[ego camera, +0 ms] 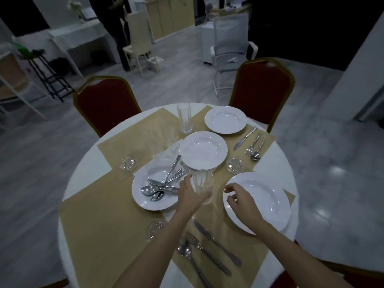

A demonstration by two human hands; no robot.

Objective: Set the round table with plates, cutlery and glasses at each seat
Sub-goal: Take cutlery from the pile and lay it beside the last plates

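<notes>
left hand [191, 196] is in from the near edge, arm stretched toward the middle of the tabletop [89, 163], fingers wrapped round a clear ribbed glass [203, 183], which is upright. right hand [241, 199] hovers over the right plate [268, 206] by the right edge, fingers loosely curled, holding nothing. just left of the glass, the left plate [145, 196] carries a heap of cutlery [164, 183]. the middle plate [203, 150] sits right behind the glass, and the far plate [225, 119] lies at the far edge near a tall glass [185, 118]. a knife [216, 242], fork [207, 254] and spoon [186, 251] lie at the near edge.
</notes>
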